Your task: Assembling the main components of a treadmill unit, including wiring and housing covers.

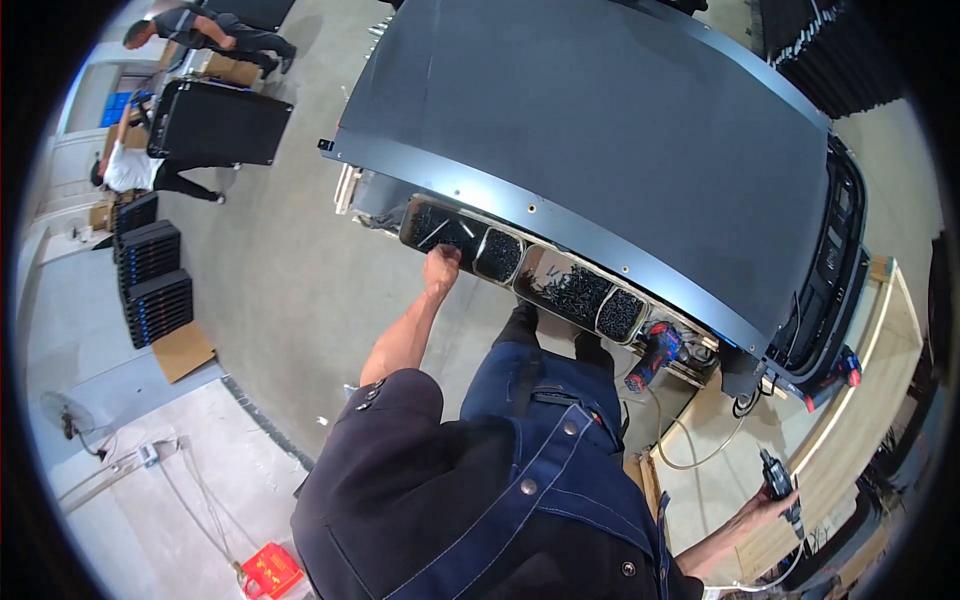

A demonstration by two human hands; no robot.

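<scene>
My left hand (pixel 441 266) reaches over the near edge of a long metal bin (pixel 408 236) holding dark screws and a few light rods. Its fingers are curled down and pressed together; the tips, and anything in them, are hidden. Out to the lower right, my right hand (pixel 762 512) is closed around a black power screwdriver (pixel 778 476), held beside a wooden frame. Before me lies a large dark grey panel (pixel 600 110) with a shiny metal edge strip (pixel 480 190). The bins sit just under that strip.
Further right in the bin row are a small tub of black screws (pixel 499 255), loose screws (pixel 570 288) and another tub (pixel 620 314). A blue-and-red cordless drill (pixel 655 355) hangs beside them. A pale hose (pixel 690 466) loops near the wooden frame (pixel 850 400). Two people work at far left.
</scene>
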